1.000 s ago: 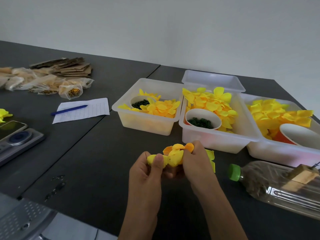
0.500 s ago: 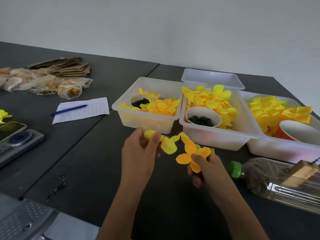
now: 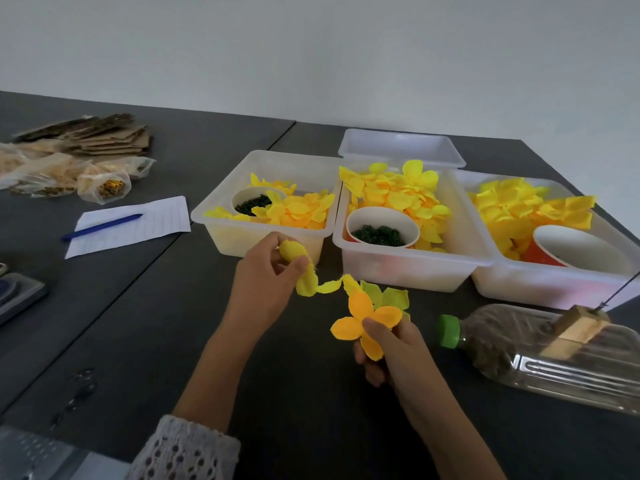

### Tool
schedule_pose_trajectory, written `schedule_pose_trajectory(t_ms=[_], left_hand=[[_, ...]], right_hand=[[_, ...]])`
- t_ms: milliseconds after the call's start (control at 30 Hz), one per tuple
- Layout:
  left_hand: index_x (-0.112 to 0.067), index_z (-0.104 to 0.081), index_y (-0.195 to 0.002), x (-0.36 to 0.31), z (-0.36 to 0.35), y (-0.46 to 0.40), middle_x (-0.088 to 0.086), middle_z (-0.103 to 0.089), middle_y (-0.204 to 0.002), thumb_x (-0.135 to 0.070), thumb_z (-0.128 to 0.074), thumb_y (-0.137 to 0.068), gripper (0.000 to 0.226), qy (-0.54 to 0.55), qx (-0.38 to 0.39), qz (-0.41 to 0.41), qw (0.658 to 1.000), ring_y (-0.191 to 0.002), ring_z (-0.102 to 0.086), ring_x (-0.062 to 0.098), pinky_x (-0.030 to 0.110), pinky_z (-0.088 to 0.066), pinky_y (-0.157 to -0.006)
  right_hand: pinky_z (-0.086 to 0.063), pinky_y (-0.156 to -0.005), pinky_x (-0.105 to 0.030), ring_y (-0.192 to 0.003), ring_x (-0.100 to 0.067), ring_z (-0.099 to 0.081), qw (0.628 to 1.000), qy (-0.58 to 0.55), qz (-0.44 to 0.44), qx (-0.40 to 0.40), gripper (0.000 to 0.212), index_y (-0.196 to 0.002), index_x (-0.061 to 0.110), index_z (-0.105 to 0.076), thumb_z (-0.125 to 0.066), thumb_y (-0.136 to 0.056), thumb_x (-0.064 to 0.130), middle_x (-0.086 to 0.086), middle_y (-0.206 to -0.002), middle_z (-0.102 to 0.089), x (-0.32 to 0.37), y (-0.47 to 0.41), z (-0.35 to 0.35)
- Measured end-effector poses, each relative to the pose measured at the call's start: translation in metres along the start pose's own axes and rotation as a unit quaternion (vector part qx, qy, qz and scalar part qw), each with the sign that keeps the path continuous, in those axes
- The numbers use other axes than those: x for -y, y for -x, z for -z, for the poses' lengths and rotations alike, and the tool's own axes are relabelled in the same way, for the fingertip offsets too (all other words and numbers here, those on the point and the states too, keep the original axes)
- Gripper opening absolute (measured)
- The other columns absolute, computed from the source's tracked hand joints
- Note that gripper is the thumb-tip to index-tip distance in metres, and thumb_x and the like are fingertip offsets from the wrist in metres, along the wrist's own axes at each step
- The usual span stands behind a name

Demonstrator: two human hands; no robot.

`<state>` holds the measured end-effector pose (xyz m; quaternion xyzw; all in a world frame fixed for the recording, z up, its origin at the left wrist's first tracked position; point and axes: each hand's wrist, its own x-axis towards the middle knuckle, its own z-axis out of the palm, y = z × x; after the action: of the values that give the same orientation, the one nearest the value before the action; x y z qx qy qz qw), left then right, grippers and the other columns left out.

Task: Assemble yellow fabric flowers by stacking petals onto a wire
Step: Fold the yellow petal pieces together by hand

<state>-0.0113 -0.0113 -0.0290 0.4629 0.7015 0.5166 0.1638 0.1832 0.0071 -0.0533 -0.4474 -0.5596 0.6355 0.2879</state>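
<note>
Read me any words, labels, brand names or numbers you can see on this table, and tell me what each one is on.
No text can be read anywhere in this view.
Lined paper under the blue pen: ruled lines only; any writing is too faint to tell.
Plastic bottle lying on its side: embossed ridges, no legible label.
Device at the left edge: mostly cut off, markings unreadable.
White tubs and paper cups: no print visible.

bottle (image 3: 540, 351) right of hands | bins (image 3: 408, 268) behind | paper (image 3: 152, 220) left

Craft workshop: plastic tubs (image 3: 266, 233) w/ fabric petals (image 3: 398, 195), dark worktable (image 3: 138, 306), notepaper (image 3: 138, 223).
</note>
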Motion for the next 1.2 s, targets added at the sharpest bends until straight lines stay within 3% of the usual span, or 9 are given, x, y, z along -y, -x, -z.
schedule_pose_trajectory(t_ms=[167, 400, 500, 600, 700, 933, 1033, 1100, 1200], left_hand=[[-0.047, -0.05, -0.118, 0.005, -0.011, 0.016, -0.013, -0.069, -0.095, -0.022, -0.059, -0.096, 0.035, -0.01, 0.065, -0.02, 0.998, -0.079, -0.066, 0.002, 0.021, -0.053, -0.063], [-0.034, -0.062, -0.117, 0.004, -0.021, 0.025, -0.01, -0.067, -0.104, -0.043, -0.035, -0.102, 0.032, -0.007, 0.123, 0.033, 0.992, -0.082, -0.068, 0.001, 0.023, -0.053, -0.076], [-0.037, -0.062, -0.11, 0.003, -0.029, 0.029, -0.015, -0.063, -0.101, -0.052, -0.051, -0.093, 0.025, -0.061, 0.16, 0.02, 0.985, -0.082, -0.064, 0.002, 0.018, -0.047, -0.068], [-0.026, -0.065, -0.09, 0.005, -0.038, 0.032, -0.009, -0.061, -0.081, -0.03, -0.067, -0.09, 0.005, -0.093, 0.114, -0.002, 0.989, -0.073, -0.057, 0.006, 0.012, -0.039, -0.056], [-0.012, -0.061, -0.078, 0.008, -0.044, 0.031, -0.001, -0.059, -0.069, -0.017, -0.068, -0.088, 0.014, -0.069, 0.08, -0.005, 0.994, -0.063, -0.05, 0.005, 0.013, -0.04, -0.054], [-0.006, -0.065, -0.081, 0.018, -0.039, 0.028, 0.014, -0.063, -0.077, -0.02, -0.069, -0.088, 0.016, 0.018, 0.088, 0.101, 0.991, -0.069, -0.055, 0.013, 0.033, -0.048, -0.065], [-0.009, -0.065, -0.085, 0.032, 0.0, 0.012, 0.013, -0.059, -0.077, -0.021, -0.072, -0.088, 0.014, 0.068, -0.063, 0.167, 0.982, -0.074, -0.057, 0.023, 0.047, -0.054, -0.073], [-0.013, -0.064, -0.085, 0.042, 0.044, -0.002, 0.01, -0.062, -0.078, -0.024, -0.072, -0.088, 0.014, -0.016, -0.137, 0.143, 0.98, -0.074, -0.062, 0.027, 0.04, -0.054, -0.064], [-0.016, -0.066, -0.096, 0.059, 0.1, -0.02, 0.012, -0.063, -0.082, -0.026, -0.069, -0.09, 0.012, -0.289, -0.127, 0.121, 0.941, -0.077, -0.063, 0.032, 0.035, -0.049, -0.063]], right_hand=[[-0.039, -0.046, -0.027, -0.043, -0.014, -0.043, 0.999, 0.041, -0.001, -0.014, 0.02, -0.098, 0.007, -0.053, -0.045, -0.102, 0.025, -0.002, -0.061, -0.063, -0.003, -0.001, -0.003], [-0.04, -0.045, -0.024, -0.04, -0.008, -0.046, 0.996, 0.083, -0.012, -0.03, 0.017, -0.096, 0.011, -0.054, -0.046, -0.101, 0.025, -0.002, -0.062, -0.064, -0.007, -0.002, -0.008], [-0.038, -0.049, -0.024, -0.04, -0.001, -0.049, 0.993, 0.109, 0.003, -0.043, 0.014, -0.094, 0.012, -0.053, -0.047, -0.1, 0.023, -0.006, -0.067, -0.065, -0.01, -0.001, -0.012], [-0.038, -0.046, -0.021, -0.039, 0.0, -0.049, 0.99, 0.129, 0.003, -0.051, 0.013, -0.092, 0.014, -0.052, -0.047, -0.1, 0.023, -0.006, -0.068, -0.064, -0.012, 0.0, -0.014], [-0.036, -0.042, -0.018, -0.04, -0.001, -0.047, 0.991, 0.121, 0.0, -0.054, 0.011, -0.09, 0.015, -0.049, -0.046, -0.099, 0.021, -0.006, -0.066, -0.058, -0.012, 0.0, -0.014], [-0.037, -0.044, -0.018, -0.062, -0.014, -0.049, 0.996, 0.062, -0.027, -0.054, 0.011, -0.091, 0.026, -0.049, -0.045, -0.099, 0.02, -0.006, -0.075, -0.051, -0.004, 0.002, -0.023], [-0.033, -0.04, -0.017, -0.053, -0.01, -0.043, 0.997, 0.025, -0.047, -0.057, 0.011, -0.089, 0.018, -0.049, -0.045, -0.099, 0.016, -0.011, -0.076, -0.047, -0.009, 0.014, -0.009], [-0.032, -0.038, -0.018, -0.041, -0.007, -0.041, 0.997, -0.008, -0.059, -0.045, 0.013, -0.086, 0.012, -0.047, -0.045, -0.099, 0.015, -0.011, -0.069, -0.047, -0.013, 0.024, 0.001], [-0.033, -0.039, -0.023, -0.038, -0.01, -0.039, 0.992, -0.072, -0.099, -0.005, 0.01, -0.094, 0.008, -0.049, -0.047, -0.099, 0.016, -0.007, -0.059, -0.049, -0.015, 0.025, 0.002]])
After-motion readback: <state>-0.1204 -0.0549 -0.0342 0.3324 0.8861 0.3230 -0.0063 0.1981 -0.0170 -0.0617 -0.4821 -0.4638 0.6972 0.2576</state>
